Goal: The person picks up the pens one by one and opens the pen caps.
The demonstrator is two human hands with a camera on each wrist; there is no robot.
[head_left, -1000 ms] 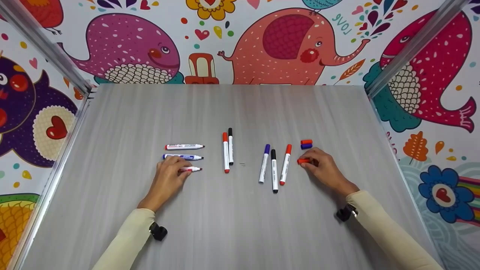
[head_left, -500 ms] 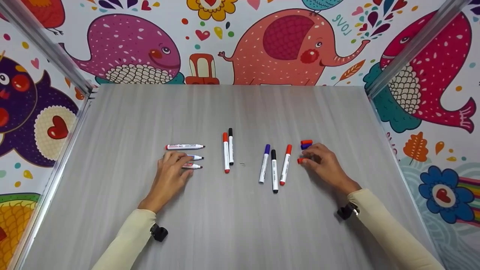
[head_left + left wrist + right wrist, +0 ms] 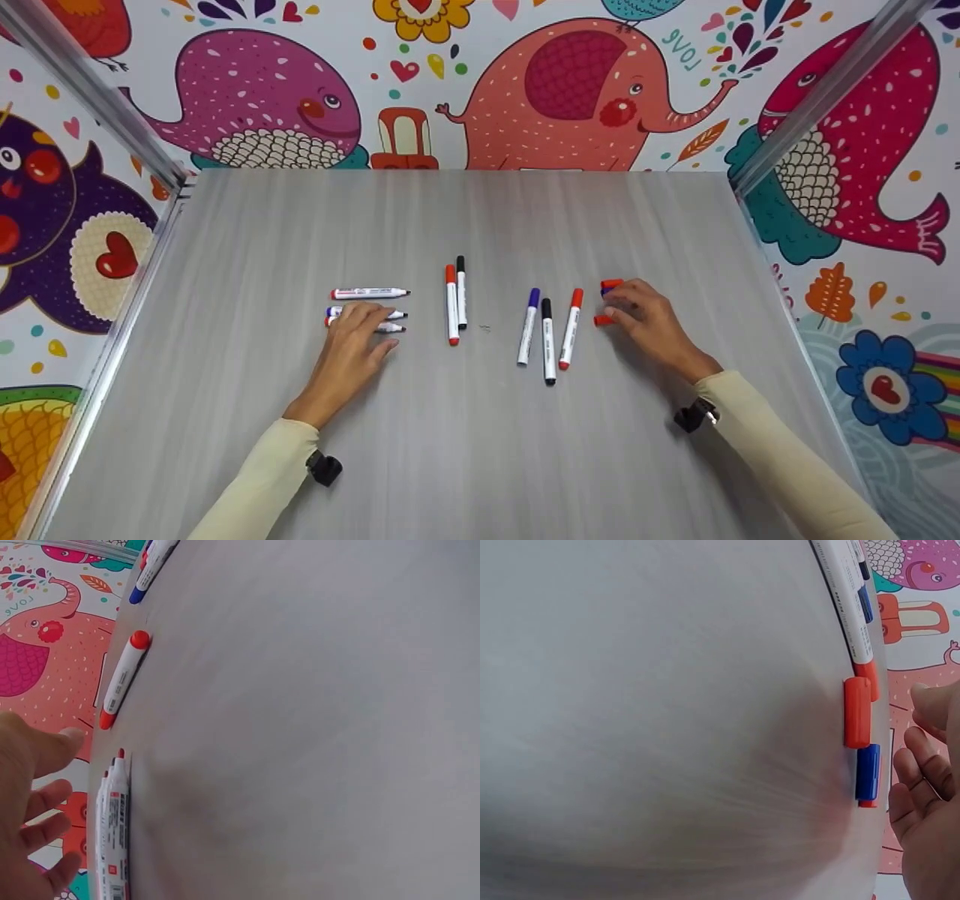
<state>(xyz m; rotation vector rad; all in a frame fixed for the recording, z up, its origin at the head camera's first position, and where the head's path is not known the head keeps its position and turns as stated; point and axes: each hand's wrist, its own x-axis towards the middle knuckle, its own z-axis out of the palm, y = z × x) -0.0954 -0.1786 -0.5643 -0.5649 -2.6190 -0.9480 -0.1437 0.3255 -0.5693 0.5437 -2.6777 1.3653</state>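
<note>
Three uncapped whiteboard markers lie side by side at the left of the table, tips pointing right; the farthest marker [image 3: 370,293] shows whole. My left hand [image 3: 352,346] hovers over the nearer two and partly covers them. In the left wrist view its fingers are relaxed and apart from the nearest uncapped marker [image 3: 118,832], which has a red tip. My right hand [image 3: 651,322], fingers loosely bent and holding nothing, is beside the loose caps. A red cap [image 3: 857,712] lies nearest it, with a blue cap [image 3: 868,772] and another red cap [image 3: 612,284] just beyond.
Between the hands lie capped markers: a red marker [image 3: 451,307] beside a black marker [image 3: 461,300], then a blue marker [image 3: 528,330], another black marker [image 3: 549,341] and another red marker [image 3: 571,330]. Printed panels [image 3: 420,90] border the grey table [image 3: 480,450].
The nearest uncapped marker has shifted away from me, up against the middle one, and my left hand has let go of it. My right hand has come off the near red cap.
</note>
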